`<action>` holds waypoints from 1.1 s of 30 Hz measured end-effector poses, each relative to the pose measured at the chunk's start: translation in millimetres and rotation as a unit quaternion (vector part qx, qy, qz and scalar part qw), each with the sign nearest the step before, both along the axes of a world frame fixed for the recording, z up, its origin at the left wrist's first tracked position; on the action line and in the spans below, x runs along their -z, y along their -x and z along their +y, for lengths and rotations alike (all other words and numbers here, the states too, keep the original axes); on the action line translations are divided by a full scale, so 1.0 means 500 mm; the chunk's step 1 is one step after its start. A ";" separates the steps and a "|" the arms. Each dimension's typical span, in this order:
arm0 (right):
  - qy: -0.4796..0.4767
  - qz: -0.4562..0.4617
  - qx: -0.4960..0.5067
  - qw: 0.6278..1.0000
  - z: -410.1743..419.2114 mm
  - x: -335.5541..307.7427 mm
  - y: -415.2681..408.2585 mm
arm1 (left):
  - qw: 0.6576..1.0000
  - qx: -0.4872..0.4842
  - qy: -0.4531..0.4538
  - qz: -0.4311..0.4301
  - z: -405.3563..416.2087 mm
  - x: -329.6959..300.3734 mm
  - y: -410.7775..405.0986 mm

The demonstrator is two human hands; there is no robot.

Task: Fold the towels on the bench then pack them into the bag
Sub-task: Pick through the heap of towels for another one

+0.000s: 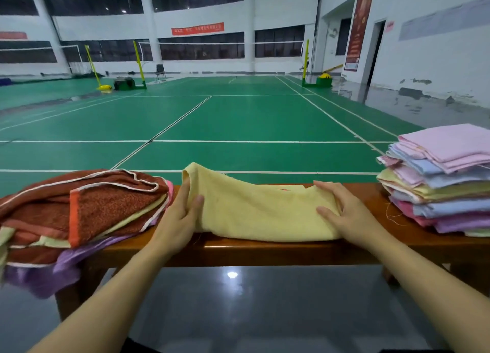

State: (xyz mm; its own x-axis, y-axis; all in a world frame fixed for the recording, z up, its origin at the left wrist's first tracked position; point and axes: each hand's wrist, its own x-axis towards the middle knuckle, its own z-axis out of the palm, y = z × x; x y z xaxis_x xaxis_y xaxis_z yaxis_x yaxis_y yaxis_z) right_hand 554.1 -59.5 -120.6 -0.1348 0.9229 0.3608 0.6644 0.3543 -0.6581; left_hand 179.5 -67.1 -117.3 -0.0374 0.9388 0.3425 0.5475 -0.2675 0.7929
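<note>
Lying across the middle of the wooden table (265,249), the yellow towel (259,212) is the thing both hands work on. The left hand (183,217) pinches the towel's left end, thumb on top and fingers tucked behind the raised corner. The right hand (342,212) rests on the towel's right end, fingers spread and mostly straight, pressing the cloth down onto the table. Left of the yellow towel sits a loose heap of unfolded towels (79,212), a brown one on top and purple cloth hanging over the table's near edge. Right of the yellow towel stands a stack of folded towels (440,180) in pink, blue and yellow. Beyond the towel stretches a green court floor (238,119).
</note>
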 end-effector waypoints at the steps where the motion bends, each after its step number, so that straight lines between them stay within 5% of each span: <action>1: 0.010 -0.009 -0.001 1.000 -0.003 0.000 -0.006 | 1.000 -0.001 -0.003 0.001 0.001 0.001 0.002; 18: 0.050 -0.137 0.081 0.986 0.075 -0.015 0.042 | 0.978 -0.135 0.142 0.067 0.062 0.005 -0.004; 23: 0.127 -0.236 0.140 0.953 0.102 -0.015 0.052 | 0.952 -0.155 0.187 0.186 0.067 0.001 0.001; 26: 0.092 -0.282 0.196 0.935 0.107 -0.020 0.043 | 0.901 -0.221 0.181 0.327 0.050 -0.012 -0.012; 28: 0.004 -0.257 0.170 0.951 0.107 -0.018 0.054 | 0.904 -0.214 0.111 0.353 0.040 -0.017 -0.037; 30: -0.046 -0.231 0.072 0.969 0.107 -0.015 0.082 | 0.946 -0.126 0.089 0.284 0.031 -0.024 -0.074; 33: 0.025 -0.251 -0.051 0.966 0.103 -0.005 0.123 | 0.935 -0.035 0.156 0.316 0.016 -0.004 -0.135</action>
State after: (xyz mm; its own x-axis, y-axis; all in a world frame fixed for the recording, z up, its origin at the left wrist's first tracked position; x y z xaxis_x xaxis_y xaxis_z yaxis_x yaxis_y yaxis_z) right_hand 492.8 -8.1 -118.0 -0.3718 0.9104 0.1815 0.8677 0.4103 -0.2804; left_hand 247.0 -59.0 -115.1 0.0142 0.9995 0.0268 0.9410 -0.0224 0.3378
